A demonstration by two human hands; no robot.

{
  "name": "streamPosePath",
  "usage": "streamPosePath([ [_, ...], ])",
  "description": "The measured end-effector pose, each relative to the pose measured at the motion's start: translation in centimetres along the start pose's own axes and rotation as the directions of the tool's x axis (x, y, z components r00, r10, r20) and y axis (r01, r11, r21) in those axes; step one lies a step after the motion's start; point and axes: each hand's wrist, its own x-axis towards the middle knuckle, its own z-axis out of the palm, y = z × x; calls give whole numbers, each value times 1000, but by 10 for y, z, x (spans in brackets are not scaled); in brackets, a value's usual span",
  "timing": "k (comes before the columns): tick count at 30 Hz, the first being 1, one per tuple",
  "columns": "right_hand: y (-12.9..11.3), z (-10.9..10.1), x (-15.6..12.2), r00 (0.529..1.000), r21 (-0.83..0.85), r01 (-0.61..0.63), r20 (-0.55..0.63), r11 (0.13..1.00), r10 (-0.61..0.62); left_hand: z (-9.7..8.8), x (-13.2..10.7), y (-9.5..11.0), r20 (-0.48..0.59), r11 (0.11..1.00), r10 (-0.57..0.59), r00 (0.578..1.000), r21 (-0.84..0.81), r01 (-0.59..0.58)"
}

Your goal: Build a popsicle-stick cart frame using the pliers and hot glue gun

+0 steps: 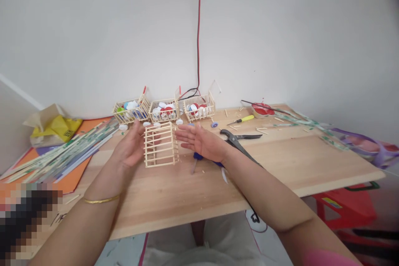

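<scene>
A small box-shaped frame of thin pale wooden sticks point(160, 146) stands between my two hands, a little above or on the table. My left hand point(129, 149) is alongside its left edge, palm turned inward; some of its fingers are partly hidden behind the sticks. On the other side, my right hand point(204, 143) is open with fingers stretched flat, their tips close to the frame's right edge. Whether they touch it I cannot tell. Behind are three stick carts point(132, 111), point(164, 110), point(199, 108) filled with coloured bottle caps, with white cap wheels.
Black-handled cutters point(238, 143) and a yellow-handled screwdriver point(247, 119) lie right of my hands. A red-lined bowl point(262, 110) is farther back. Bundled sticks point(71, 149) cover orange sheets at left, near a yellow bag point(57, 129). A red stool point(346, 205) stands below the right edge.
</scene>
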Motion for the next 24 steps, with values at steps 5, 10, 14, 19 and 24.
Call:
streamPosePath([
  [5, -1, -1, -1, 999, 14, 41, 16, 999, -41, -7, 4, -2, 68, 999, -34, 997, 20, 33],
  [10, 0, -1, 1, 999, 44, 46, 10, 998, -46, -14, 7, -5, 92, 998, -37, 995, 50, 32],
  [14, 4, -3, 3, 999, 96, 26, 34, 995, -29, -18, 10, -7, 119, 995, -25, 993, 100, 13],
  [19, 9, -7, 5, 996, 152, 39, 78, 988, -52, -22, 13, -7, 112, 990, -16, 994, 139, 0],
  [24, 10, -6, 5, 997, 107, 15, 79, 994, -24, -24, 13, -4, 123, 989, -33, 992, 144, 15],
])
